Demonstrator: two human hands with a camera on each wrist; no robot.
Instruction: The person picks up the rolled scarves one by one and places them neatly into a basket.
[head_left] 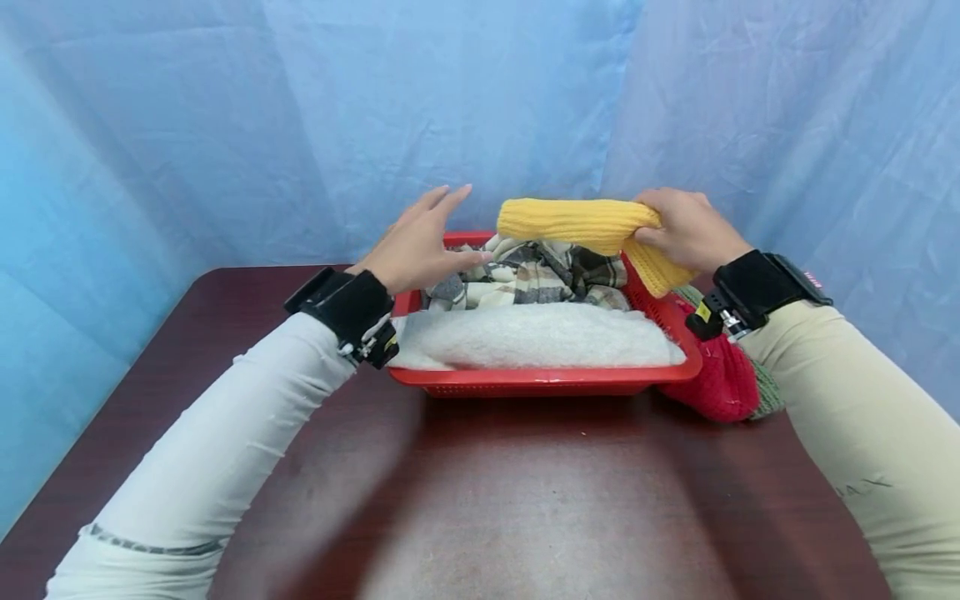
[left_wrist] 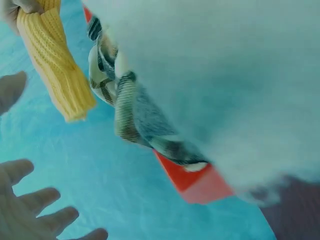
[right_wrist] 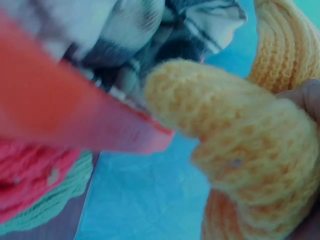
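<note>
Head view: your right hand (head_left: 686,229) clenches the yellow knit (head_left: 592,225) above the far right corner of the red basket (head_left: 555,381); your left hand (head_left: 420,246) is spread, released. It should handle soft, light and limp; grip bunched folds.

Left wrist view: fingers (left_wrist: 35,200) splayed.

Right wrist view: no legible writing.

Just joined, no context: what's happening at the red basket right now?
A person works over a red basket on a dark wooden table. The right hand grips a yellow knit piece and holds it above the basket's far side. The left hand is open, fingers straight, hovering by the basket's left rim near a plaid cloth. A white fluffy fabric fills the near part of the basket. A red and green knit item lies on the table against the basket's right side.
</note>
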